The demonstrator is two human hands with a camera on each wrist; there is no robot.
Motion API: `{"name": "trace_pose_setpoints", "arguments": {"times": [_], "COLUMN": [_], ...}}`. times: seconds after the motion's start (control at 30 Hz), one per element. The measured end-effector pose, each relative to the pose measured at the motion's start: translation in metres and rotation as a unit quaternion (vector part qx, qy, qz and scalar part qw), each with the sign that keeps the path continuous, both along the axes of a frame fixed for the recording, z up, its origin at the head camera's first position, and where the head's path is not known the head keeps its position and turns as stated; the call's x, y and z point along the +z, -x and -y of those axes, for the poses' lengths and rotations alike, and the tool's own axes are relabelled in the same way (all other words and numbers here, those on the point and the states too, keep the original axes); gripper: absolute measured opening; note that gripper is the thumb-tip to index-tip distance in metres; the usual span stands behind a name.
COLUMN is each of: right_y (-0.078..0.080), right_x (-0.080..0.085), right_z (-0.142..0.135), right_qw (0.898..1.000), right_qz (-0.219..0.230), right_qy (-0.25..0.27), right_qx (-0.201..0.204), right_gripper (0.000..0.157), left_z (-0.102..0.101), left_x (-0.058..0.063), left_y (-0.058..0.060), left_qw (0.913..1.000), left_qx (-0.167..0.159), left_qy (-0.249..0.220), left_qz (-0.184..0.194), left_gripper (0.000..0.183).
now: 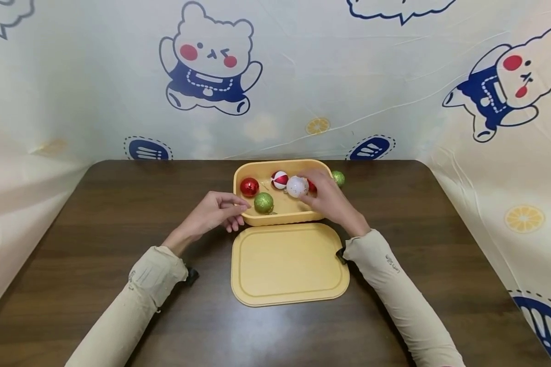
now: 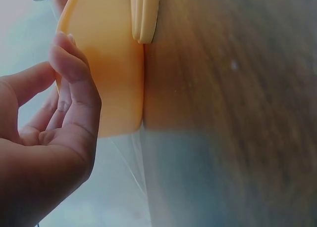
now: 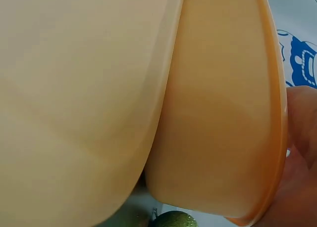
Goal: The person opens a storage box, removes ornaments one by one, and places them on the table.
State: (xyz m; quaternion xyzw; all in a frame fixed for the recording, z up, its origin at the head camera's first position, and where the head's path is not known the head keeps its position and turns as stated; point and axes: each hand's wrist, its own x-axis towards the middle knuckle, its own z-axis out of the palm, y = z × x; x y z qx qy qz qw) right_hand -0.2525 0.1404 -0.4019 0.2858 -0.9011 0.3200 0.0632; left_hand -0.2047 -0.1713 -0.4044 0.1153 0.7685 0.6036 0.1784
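A yellow plastic box (image 1: 282,220) holds several Christmas balls. My right hand (image 1: 326,196) reaches over its right side and grips a white speckled Christmas ball (image 1: 297,187). A red ball (image 1: 311,186) shows partly behind those fingers. Also in the box are a red ball (image 1: 249,187), a green glitter ball (image 1: 264,203) and a red-and-white striped ball (image 1: 279,179). At the front left corner, my left hand (image 1: 220,209) holds the rim, its thumb and index finger at the edge. In the right wrist view the box wall (image 3: 213,108) hides most of the right hand.
A flat yellow lid (image 1: 289,265) lies right in front of the box on the brown wooden table (image 1: 174,326). Another green ball (image 1: 337,178) sits on the table just right of the box. Behind the table hangs a white printed curtain (image 1: 294,86).
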Motion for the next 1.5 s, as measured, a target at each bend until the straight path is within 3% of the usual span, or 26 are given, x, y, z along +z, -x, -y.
{"name": "trace_pose_setpoints", "arguments": {"times": [0.57, 0.87, 1.13, 1.5], "right_y": [-0.0003, -0.0002, 0.0014, 0.0010], "right_x": [-0.0030, -0.0042, -0.0046, -0.0055], "right_z": [0.0016, 0.0019, -0.0007, -0.0025], "right_qw": [0.999, 1.000, 1.000, 0.999], "right_qz": [-0.018, 0.010, -0.014, -0.001], "right_qy": [-0.029, -0.016, 0.020, 0.049], "right_qx": [-0.005, 0.016, 0.005, 0.012], "right_gripper": [0.035, 0.036, 0.040, 0.036], "left_z": [-0.0011, 0.0009, 0.0007, 0.0010], "left_x": [0.0010, -0.0010, -0.0002, -0.0006], "left_y": [0.0005, -0.0006, 0.0025, 0.0012], "left_qw": [1.0000, 0.9999, 0.9999, 0.9999], "left_qx": [0.004, -0.002, 0.000, -0.007], "left_qy": [0.003, 0.011, 0.011, 0.008], "left_qz": [0.005, 0.004, -0.004, -0.009], "left_gripper": [0.031, 0.031, 0.030, 0.032]}}
